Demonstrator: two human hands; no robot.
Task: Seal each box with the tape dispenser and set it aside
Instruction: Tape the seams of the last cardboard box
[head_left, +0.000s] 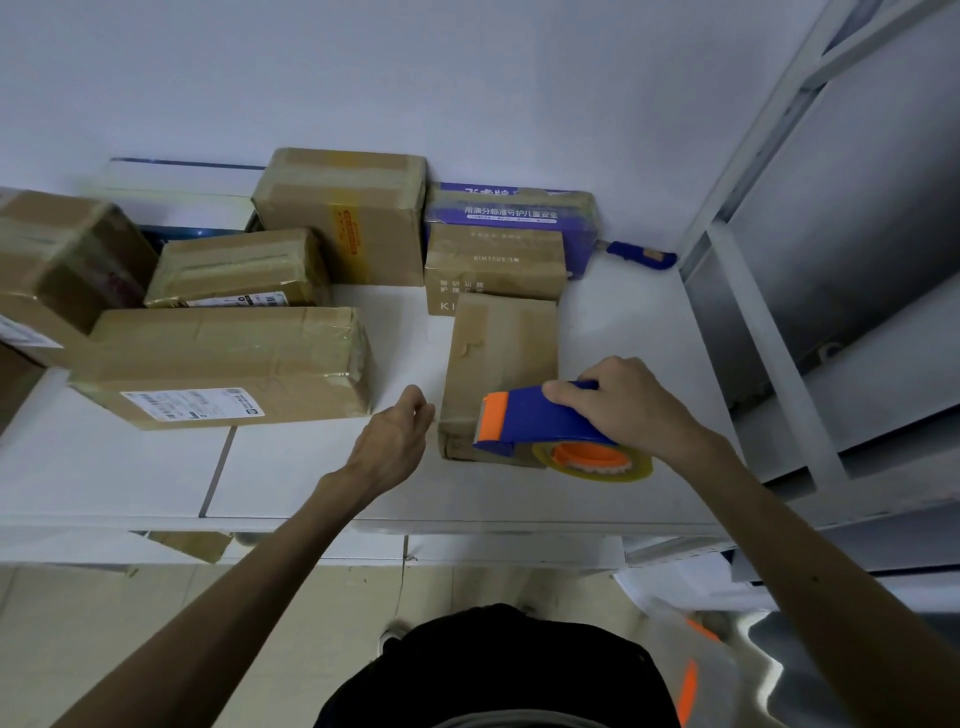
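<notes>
In the lower middle of the frame the left hand (395, 441) hovers just beside the near left corner of the narrow brown cardboard box (501, 353), fingers loosely curled and holding nothing. It looks placed to steady the box against the pull of the tape, though I cannot tell whether the fingertips touch the cardboard. That box, the one being sealed, lies lengthwise on the white table (291, 478), right of centre. The blue-and-orange tape dispenser (540, 421) sits across its near end, orange blade end to the left and the clear tape roll hanging off the near right corner, probably so a strip can wrap over the edge. The right hand (623, 405) grips the dispenser's blue handle from above with its fingers curled round it. Already-taped boxes crowd the upper left: a large brown carton (57, 260) at the frame's edge, a small taped parcel (239, 267), and a long flat brown box with a white shipping label (223, 364). A tall brown box with orange print (343, 213) stands at upper centre. A small kraft box (493, 265) touches the far end of the working box, so a forward stroke has little room. Behind that are a purple printed box (511, 213) and a blue-handled knife (641, 255), and grey metal shelving (779, 364) hems in the right.
</notes>
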